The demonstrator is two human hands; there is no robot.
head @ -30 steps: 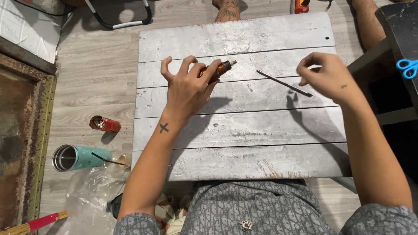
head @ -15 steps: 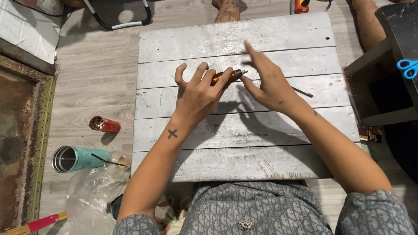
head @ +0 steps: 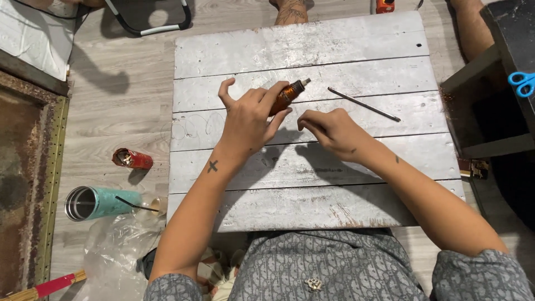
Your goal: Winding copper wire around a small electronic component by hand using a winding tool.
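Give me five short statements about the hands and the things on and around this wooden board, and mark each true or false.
1. The left hand holds a small amber bottle by its body. True.
2. The right hand grips the thin dark rod. False: the rod lies alone on the grey plank board, apart from that hand, which rests curled on the board.
3. A teal tumbler lies on its side on the floor, on the left-hand side of the board. True.
4. The blue-handled scissors lie on the board. False: they rest on the dark stand at the picture's right edge.
5. A small red can stands on the board. False: it lies on the floor.
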